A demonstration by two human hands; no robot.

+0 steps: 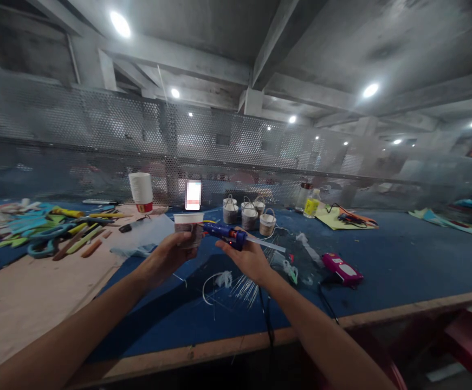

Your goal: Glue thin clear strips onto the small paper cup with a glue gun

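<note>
A perforated metal screen (117,119) backs a blue surface (386,265). Above it, a person's right hand (252,262) wraps its grip around a blue glue gun (225,233), nozzle toward a paper cup (188,223) clasped in the left hand's (172,251) closed grip.

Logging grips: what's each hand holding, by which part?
Left hand: tapered white-rimmed grey paper cup, by its side. Right hand: blue plastic glue gun, by its rear.

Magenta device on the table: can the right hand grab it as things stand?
Probably not while full: the right hand holds the blue glue gun. With that set down, likely yes; mainly low plastic-looking scraps seem to lie between the hand and the magenta device.
</note>
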